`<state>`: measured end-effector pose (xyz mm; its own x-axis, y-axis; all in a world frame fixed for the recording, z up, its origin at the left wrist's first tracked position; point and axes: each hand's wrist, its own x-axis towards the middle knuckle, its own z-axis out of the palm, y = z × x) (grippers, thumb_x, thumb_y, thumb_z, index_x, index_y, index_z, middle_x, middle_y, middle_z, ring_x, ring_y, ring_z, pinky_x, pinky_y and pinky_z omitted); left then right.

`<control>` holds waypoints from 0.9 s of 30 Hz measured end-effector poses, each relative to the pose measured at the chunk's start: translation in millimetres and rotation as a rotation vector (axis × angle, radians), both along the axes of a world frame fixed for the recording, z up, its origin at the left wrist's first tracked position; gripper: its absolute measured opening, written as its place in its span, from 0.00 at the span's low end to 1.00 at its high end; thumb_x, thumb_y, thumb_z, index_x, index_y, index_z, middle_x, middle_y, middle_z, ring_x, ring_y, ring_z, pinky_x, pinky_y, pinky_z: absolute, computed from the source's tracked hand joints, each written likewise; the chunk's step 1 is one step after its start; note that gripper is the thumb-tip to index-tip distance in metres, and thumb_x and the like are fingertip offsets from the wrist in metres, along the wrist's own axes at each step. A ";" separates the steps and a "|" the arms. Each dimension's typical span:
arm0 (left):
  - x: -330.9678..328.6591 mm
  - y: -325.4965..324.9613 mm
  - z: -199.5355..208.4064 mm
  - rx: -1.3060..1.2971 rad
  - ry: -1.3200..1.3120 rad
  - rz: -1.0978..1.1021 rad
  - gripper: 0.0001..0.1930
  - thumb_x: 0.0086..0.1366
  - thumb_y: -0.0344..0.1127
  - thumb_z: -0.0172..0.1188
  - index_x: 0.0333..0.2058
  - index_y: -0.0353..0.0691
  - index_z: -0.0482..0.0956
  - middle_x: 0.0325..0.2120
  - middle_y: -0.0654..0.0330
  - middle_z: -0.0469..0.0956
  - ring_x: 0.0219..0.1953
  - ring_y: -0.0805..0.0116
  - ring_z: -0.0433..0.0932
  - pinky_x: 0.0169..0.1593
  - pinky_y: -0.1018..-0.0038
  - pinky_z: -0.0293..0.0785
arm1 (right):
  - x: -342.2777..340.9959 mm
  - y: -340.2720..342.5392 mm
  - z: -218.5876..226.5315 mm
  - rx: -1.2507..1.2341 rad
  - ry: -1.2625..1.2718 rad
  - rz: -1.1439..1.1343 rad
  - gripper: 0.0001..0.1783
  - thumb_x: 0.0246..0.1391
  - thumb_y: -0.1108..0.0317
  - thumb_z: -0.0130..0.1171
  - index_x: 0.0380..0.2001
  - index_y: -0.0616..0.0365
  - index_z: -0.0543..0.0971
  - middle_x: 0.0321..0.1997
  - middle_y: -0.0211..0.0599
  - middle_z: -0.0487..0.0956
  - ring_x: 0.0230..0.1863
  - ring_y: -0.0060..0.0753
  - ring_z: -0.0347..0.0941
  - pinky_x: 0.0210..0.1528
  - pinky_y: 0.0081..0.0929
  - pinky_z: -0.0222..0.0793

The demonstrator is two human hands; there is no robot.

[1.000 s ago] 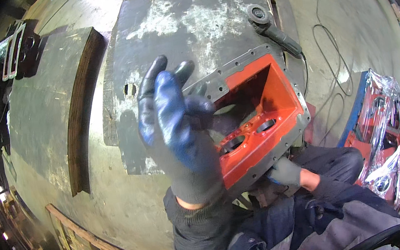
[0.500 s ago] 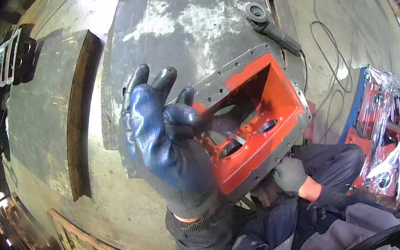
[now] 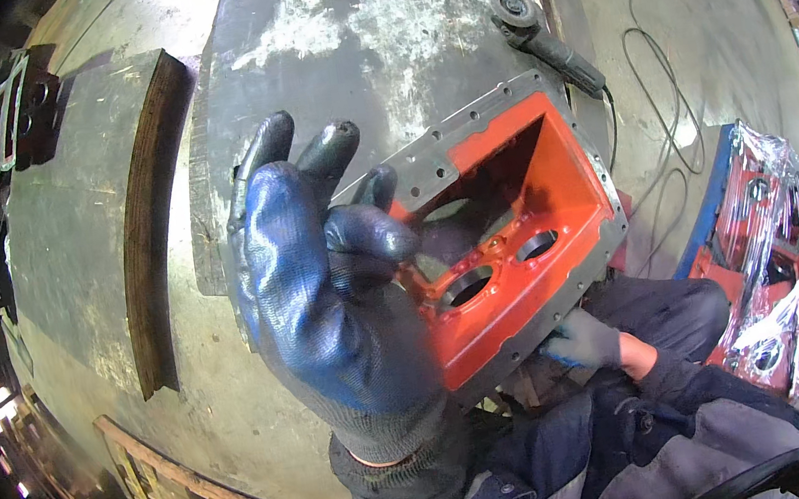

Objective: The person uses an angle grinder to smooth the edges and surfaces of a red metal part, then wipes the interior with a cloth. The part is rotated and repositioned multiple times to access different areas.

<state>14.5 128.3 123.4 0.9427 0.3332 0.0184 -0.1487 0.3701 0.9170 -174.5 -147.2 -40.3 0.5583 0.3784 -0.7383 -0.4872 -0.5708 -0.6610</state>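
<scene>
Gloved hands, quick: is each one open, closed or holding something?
Left hand: open, fingers loosely curled; nothing visible in it.
Right hand: by the red housing's near edge; fingers partly hidden, grip cannot be told.

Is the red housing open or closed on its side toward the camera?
Open: no cover lies on the red housing, and its inner walls and two round holes are visible.

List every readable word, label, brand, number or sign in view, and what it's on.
None readable.
Red casting: no lettering I can make out.
Angle grinder: any marking is too small to read.
Plastic-wrapped red parts: glare and distance; nothing readable.
</scene>
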 end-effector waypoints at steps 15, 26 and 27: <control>3.3 -1.1 -8.1 0.030 0.008 -0.014 0.22 0.76 0.26 0.51 0.67 0.36 0.71 0.70 0.40 0.65 0.66 0.45 0.73 0.58 0.51 0.84 | -56.6 13.2 -59.7 -0.455 -0.686 0.167 0.19 0.52 0.66 0.61 0.47 0.58 0.85 0.46 0.49 0.85 0.44 0.60 0.81 0.45 0.49 0.78; -1.7 3.1 -29.6 0.264 -0.190 -0.065 0.25 0.74 0.18 0.51 0.68 0.34 0.69 0.68 0.39 0.67 0.65 0.44 0.75 0.57 0.51 0.85 | -10.1 12.7 -20.1 -0.165 -0.249 0.247 0.22 0.56 0.66 0.59 0.54 0.56 0.84 0.55 0.47 0.84 0.53 0.52 0.81 0.57 0.45 0.76; -1.1 0.4 -29.6 0.291 -0.189 -0.076 0.25 0.74 0.18 0.51 0.68 0.33 0.69 0.68 0.39 0.67 0.65 0.44 0.75 0.57 0.51 0.85 | -10.2 12.1 -31.7 -0.293 -0.228 0.399 0.21 0.57 0.66 0.58 0.54 0.56 0.84 0.56 0.46 0.84 0.54 0.51 0.80 0.57 0.45 0.76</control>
<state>13.4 128.7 93.8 0.9356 0.2174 0.2782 -0.3074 0.1140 0.9447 -184.8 -135.1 -71.9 0.5717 0.3899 -0.7219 -0.0585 -0.8582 -0.5099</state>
